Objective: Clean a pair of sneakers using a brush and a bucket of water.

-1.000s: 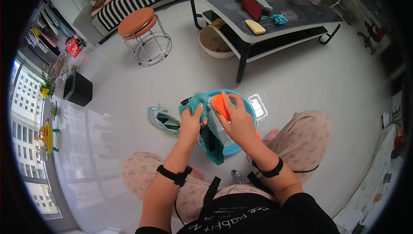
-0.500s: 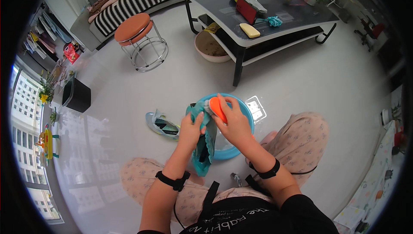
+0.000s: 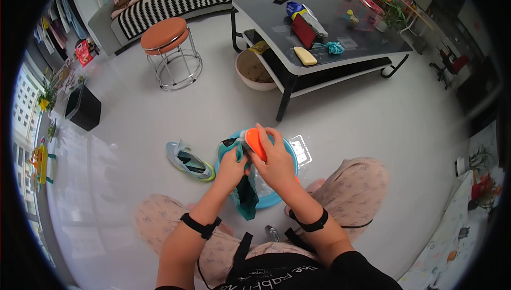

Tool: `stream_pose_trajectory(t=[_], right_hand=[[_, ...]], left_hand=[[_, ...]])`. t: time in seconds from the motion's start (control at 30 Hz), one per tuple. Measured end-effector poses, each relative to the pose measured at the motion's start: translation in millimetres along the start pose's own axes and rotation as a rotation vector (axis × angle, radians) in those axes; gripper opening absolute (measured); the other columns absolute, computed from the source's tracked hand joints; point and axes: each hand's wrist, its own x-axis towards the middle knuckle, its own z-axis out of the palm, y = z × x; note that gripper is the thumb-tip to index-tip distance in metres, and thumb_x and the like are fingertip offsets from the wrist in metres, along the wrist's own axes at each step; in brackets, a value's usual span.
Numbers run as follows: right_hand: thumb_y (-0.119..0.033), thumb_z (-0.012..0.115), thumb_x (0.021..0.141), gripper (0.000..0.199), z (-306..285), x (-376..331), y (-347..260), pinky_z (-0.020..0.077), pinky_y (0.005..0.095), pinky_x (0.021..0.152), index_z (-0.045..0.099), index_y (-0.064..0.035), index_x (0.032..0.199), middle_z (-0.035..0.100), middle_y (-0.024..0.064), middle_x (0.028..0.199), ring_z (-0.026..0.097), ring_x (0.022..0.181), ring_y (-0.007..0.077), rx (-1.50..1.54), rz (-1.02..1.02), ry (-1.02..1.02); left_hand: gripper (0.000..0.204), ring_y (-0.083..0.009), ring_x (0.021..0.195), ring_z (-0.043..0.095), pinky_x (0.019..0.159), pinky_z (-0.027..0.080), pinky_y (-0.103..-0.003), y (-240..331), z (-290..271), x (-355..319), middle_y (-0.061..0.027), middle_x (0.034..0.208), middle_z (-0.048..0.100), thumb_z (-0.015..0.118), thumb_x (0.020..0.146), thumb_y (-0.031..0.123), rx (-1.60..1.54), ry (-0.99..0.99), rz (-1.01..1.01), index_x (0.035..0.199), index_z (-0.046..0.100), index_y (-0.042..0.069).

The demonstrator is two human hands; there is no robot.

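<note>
- The left hand [image 3: 232,166] closes on the teal cloth [image 3: 246,199], gripping it near its upper end, thumb on top.
- The right hand [image 3: 278,165] wraps its fingers over the back of the orange brush [image 3: 256,144].
- The brush lies just right of the cloth's upper end, its long axis slanting from upper left to lower right; its pale bristles face left, toward the left hand. Whether they touch the cloth cannot be told.
- The cloth's long axis runs toward the person, its loose end hanging below the left hand at the basin's near left side; the left hand is the nearer one.
- The blue basin [image 3: 272,200] sits on the floor beneath both hands.
- Left of the basin, well apart from the right hand, a shoe [image 3: 189,161] lies on the floor, pointing from upper left to lower right.
- Farther ahead stand the stool [image 3: 165,34] and the tabletop [image 3: 261,10], with a yellow block [image 3: 305,55] near its corner.
</note>
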Motion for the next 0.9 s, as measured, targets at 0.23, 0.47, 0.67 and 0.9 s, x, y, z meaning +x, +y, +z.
stream_pose_trajectory(t=[0.23, 0.47, 0.67, 0.9], right_hand=[[-0.015, 0.068, 0.081, 0.060, -5, -5, -2, 0.0529, 0.0361, 0.063, 0.048, -0.0148, 0.137, 0.051, 0.0095, 0.125, 0.065, 0.081, 0.0294, -0.067, 0.015, -0.059], [-0.015, 0.068, 0.081, 0.059, -12, 1, -17, 0.0524, 0.0363, 0.061, 0.048, -0.0149, 0.136, 0.052, 0.0087, 0.123, 0.065, 0.075, 0.0291, -0.103, 0.035, -0.024], [-0.015, 0.069, 0.081, 0.059, -10, -15, -11, 0.0532, 0.0368, 0.064, 0.049, -0.0132, 0.136, 0.054, 0.0103, 0.120, 0.065, 0.078, 0.0300, -0.088, 0.038, 0.063], [-0.015, 0.069, 0.080, 0.061, -15, -6, -19, 0.0530, 0.0361, 0.059, 0.047, -0.0143, 0.137, 0.053, 0.0100, 0.121, 0.065, 0.078, 0.0288, -0.137, -0.025, 0.046]], left_hand=[[0.015, -0.0092, 0.054, 0.050, 0.050, 0.038, -0.024, 5, -6, 5, -0.0009, 0.068, 0.055, 0.052, 0.095, 0.016, -0.207, 0.090, -0.085, 0.093, 0.057, 0.002], [0.015, -0.0105, 0.053, 0.051, 0.049, 0.039, -0.025, 6, 2, 1, -0.0019, 0.068, 0.057, 0.053, 0.093, 0.016, -0.117, 0.020, -0.056, 0.085, 0.058, 0.003], [0.017, -0.0093, 0.053, 0.050, 0.047, 0.036, -0.023, 19, -4, -7, -0.0014, 0.067, 0.056, 0.054, 0.094, 0.017, -0.331, 0.073, -0.095, 0.089, 0.058, 0.002], [0.013, -0.0103, 0.054, 0.050, 0.051, 0.040, -0.024, 21, -4, -6, -0.0026, 0.065, 0.056, 0.051, 0.092, 0.014, -0.175, -0.016, -0.039, 0.089, 0.057, 0.002]])
